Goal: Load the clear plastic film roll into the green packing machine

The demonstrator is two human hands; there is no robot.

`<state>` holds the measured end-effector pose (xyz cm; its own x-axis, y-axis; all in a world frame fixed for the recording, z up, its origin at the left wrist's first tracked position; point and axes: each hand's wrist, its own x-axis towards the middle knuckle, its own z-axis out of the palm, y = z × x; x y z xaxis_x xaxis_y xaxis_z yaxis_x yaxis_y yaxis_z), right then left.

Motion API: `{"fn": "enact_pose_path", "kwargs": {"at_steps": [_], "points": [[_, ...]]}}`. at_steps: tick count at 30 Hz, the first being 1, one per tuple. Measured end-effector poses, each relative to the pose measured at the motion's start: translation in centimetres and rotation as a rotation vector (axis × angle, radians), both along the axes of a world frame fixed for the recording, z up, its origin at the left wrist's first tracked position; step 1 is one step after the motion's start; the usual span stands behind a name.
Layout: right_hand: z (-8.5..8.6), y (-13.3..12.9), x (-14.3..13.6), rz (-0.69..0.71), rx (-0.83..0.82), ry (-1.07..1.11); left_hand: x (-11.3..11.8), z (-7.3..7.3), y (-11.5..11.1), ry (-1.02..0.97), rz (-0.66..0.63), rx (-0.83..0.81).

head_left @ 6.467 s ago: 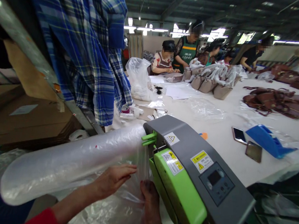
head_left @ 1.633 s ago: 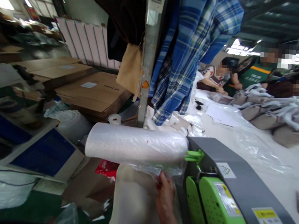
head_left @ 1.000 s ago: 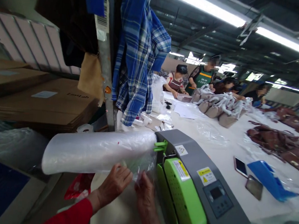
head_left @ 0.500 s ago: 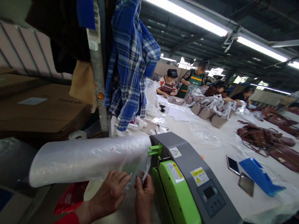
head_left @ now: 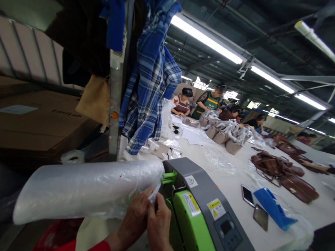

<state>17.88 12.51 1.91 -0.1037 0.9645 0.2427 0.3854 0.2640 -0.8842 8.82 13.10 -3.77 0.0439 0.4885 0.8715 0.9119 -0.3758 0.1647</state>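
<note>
Left hand (head_left: 137, 212) and right hand (head_left: 160, 217) have fingers pinching the clear film (head_left: 154, 193), bunching it I guess; next move probably needs steady tension.

The plastic roll (head_left: 84, 190) lies to the left of the machine (head_left: 196, 197), with one end right next to it. Behind the roll stands a post (head_left: 115, 106). A shirt (head_left: 150, 70) hangs at its right, and boxes (head_left: 34, 121) lie to its left. Two phones (head_left: 247, 195) lie on the desk (head_left: 229, 184), to the right of the machine. Farther back on the desk sit small bags (head_left: 234, 147), with big bags (head_left: 300, 188) to their right. Two people (head_left: 208, 104) are behind the small bags.
</note>
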Motion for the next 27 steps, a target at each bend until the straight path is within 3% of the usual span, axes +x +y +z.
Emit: {"fn": "enact_pose_path", "kwargs": {"at_steps": [5,11,17,20,24,27], "points": [[0.5,0.0,0.3,0.015,-0.030,0.017,0.0,1.0,-0.1,0.003,-0.020,0.001],[0.2,-0.3,2.2,-0.069,-0.115,0.125,1.0,1.7,0.2,0.113,-0.149,-0.150],[1.0,-0.5,3.9,-0.150,-0.142,0.158,1.5,3.2,0.4,0.190,-0.229,-0.313],[1.7,-0.6,4.3,-0.191,-0.117,0.143,0.6,4.6,-0.4,0.127,-0.352,-0.463],[2.3,-0.8,4.3,-0.180,-0.206,0.227,-1.3,6.7,-0.4,-0.088,-0.609,-0.610],[2.4,-0.8,4.2,-0.155,-0.276,0.295,-1.6,8.1,1.0,-0.216,-0.596,-0.625]]}}
